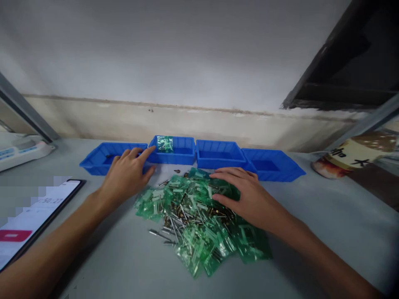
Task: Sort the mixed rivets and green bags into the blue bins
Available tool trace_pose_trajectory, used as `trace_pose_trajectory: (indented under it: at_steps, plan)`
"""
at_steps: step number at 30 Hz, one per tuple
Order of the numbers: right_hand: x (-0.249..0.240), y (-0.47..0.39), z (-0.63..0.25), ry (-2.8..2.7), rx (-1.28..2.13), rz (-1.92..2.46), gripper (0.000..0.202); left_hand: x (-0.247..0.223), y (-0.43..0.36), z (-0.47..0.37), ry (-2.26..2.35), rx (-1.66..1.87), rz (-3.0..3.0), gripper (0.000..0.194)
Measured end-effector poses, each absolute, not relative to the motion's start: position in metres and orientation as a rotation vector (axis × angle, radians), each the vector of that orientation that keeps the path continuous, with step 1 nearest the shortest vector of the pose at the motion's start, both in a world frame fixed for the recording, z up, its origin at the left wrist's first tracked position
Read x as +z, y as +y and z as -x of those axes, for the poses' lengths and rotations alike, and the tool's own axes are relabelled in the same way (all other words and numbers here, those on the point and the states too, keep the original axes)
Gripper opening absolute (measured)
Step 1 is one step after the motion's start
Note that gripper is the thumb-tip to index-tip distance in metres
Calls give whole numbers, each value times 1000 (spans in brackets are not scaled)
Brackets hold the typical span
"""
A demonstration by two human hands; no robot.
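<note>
My left hand [129,171] reaches over the leftmost blue bin [93,160], its fingers apart and nothing visible in them. Its index fingertip is near the left end of the second blue bin [177,158]. In that bin a small green clear packet [165,144] leans against the back wall. A heap of green plastic packets [205,241] lies before me, mixed with loose metal pins [160,235] and small brass-coloured parts. My right hand [245,195] rests at the heap's upper right, thumb and fingers apart over the packets. Its far fingers are partly hidden.
Two more blue bins [221,162] [274,176] continue the row to the right. A phone [40,211] lies at the left, near a white power strip [28,154]. A labelled cup [349,160] stands at the right. A wall rises behind the bins.
</note>
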State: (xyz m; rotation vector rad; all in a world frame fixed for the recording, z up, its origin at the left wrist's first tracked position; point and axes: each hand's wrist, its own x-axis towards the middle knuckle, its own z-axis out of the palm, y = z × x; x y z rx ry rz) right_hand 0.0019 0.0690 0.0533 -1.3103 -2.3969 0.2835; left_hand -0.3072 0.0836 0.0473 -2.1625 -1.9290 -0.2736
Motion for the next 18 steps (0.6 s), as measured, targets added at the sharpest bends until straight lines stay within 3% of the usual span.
trace_pose_trajectory:
  at_steps: [18]
  plan:
    - [53, 70, 1, -2309, 351, 1247, 26, 50, 76, 299, -1919, -288, 2188, 42]
